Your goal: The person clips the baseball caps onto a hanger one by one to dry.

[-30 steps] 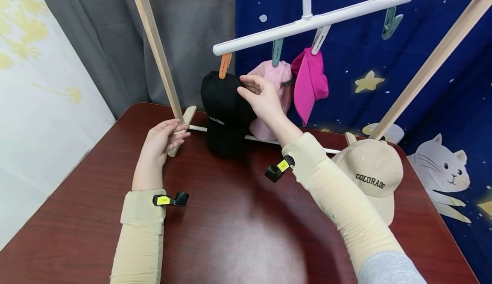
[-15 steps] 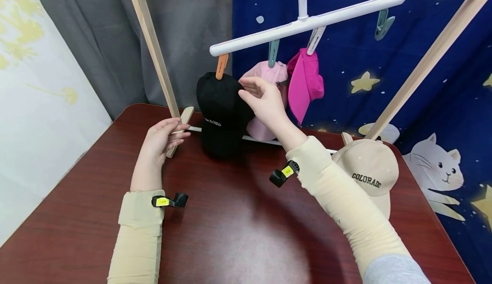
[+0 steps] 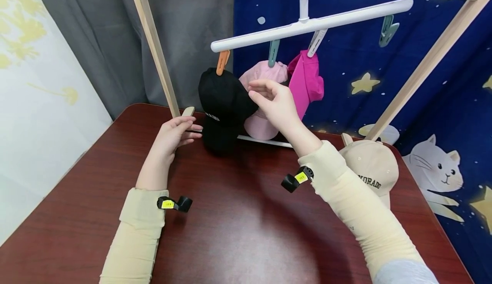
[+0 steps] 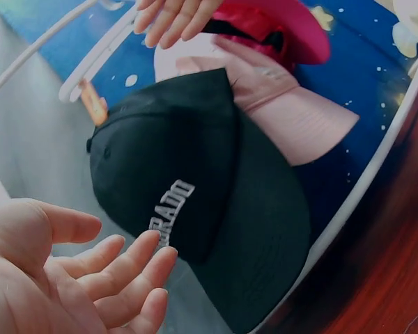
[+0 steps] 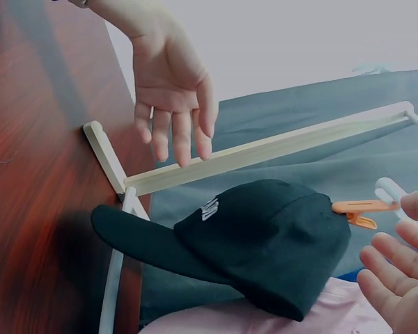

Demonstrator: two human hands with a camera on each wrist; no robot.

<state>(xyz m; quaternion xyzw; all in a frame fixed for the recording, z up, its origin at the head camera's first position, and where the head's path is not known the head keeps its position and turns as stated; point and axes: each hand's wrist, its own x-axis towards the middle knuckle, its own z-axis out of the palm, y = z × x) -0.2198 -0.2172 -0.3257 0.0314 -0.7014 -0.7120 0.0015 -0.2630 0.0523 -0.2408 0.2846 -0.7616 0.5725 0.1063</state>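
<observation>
A black cap with white lettering hangs from an orange clothespin on the left end of the white hanger. My left hand is beside the cap's left side, palm toward it, fingers relaxed; in the left wrist view its fingertips overlap the lettering. At the cap's other side my right hand holds nothing, and a gap shows between its fingers and the crown in the right wrist view. Behind it, a pale pink cap hangs from a green clothespin, and a magenta hat from a white clothespin.
A beige cap sits on the dark red table at the right, partly behind my right sleeve. Wooden posts frame the hanger, with a white rod low between them. An unused green clothespin hangs at the right.
My left hand has moved right, closer to the black cap. My right hand has drawn off to the right, away from the crown. The hanger has tilted slightly, its left end a little higher.
</observation>
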